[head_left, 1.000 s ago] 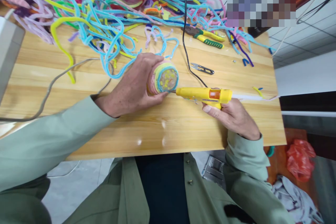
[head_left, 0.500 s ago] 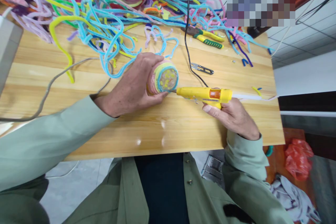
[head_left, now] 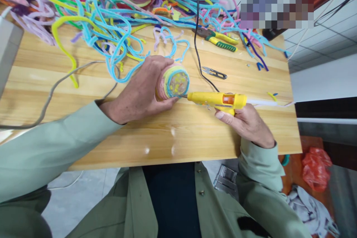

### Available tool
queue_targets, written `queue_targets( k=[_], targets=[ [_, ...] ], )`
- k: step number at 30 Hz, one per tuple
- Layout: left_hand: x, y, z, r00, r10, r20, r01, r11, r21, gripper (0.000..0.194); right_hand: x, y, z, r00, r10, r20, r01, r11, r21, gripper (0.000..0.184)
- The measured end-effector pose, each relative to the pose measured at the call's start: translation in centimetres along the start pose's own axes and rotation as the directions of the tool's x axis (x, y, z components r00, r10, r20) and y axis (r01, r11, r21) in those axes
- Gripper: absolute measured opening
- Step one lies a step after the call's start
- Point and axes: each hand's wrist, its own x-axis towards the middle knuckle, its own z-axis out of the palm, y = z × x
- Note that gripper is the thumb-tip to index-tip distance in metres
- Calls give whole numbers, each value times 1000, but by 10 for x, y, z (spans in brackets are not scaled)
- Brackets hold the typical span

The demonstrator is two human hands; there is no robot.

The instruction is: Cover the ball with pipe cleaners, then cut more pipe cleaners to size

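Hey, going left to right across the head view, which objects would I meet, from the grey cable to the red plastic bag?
Grey cable → striped round piece → yellow glue gun → small yellow scrap → red plastic bag.

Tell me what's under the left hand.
The left hand grips a striped round object; its ringed end and some pink side show. The hand hides much of the rest and the tabletop directly beneath it.
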Motion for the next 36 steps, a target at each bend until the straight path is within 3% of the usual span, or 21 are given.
queue_targets(
  k=[12, 25, 32, 36],
  targets=[
    [0, -3, 2, 999, 7, -31, -7, 1000, -12, 87, 0, 1, -1, 1000, -6, 0, 6, 999, 32, 34],
    [3, 3, -1, 1000, 7, -15, -7, 1000, -12, 75, 0, 0, -1, 1000, 2, -3, -2, 999, 32, 34],
    [2, 1, 2, 999, -46, -20, 45, 998, -52, 80, 0, -1, 1, 1000, 18, 3, -18, 999, 28, 32],
    [2, 0, 2, 999, -19, -33, 18, 998, -53, 81, 1, -1, 2, 1000, 12, -3, -12, 999, 33, 30]
  ],
)
